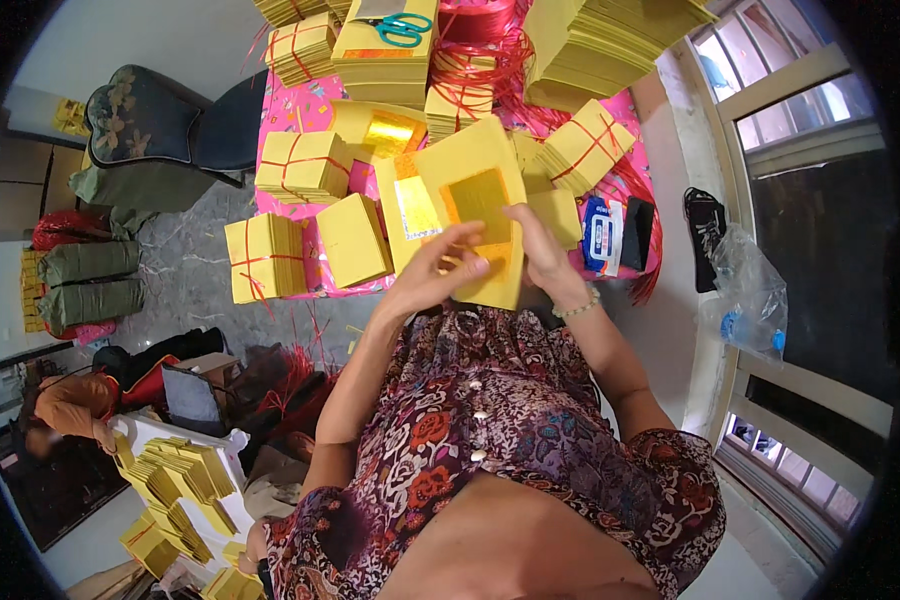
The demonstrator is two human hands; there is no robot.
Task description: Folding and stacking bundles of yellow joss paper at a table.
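My right hand (547, 258) grips the right edge of a sheaf of yellow joss paper (430, 172) with a gold foil square on its face. The sheaf is held tilted above the near edge of the table, and how many sheets it has I cannot tell. At the sheaf's lower left, my left hand (438, 270) has its fingers apart, with the fingertips in front of the paper. Whether they touch it is unclear. Behind lies more foil-faced yellow paper (395, 130). To the left stand a yellow paper bundle (300, 165) tied with red string and a loose stack (353, 242).
A pink patterned cloth (315, 275) covers the table. Teal-handled scissors (400, 30) lie on a far stack, beside red string (480, 70). A blue-and-white packet (602, 235) sits at the right. A chair (155, 120) stands left; another person's orange sleeve (75, 405) shows lower left.
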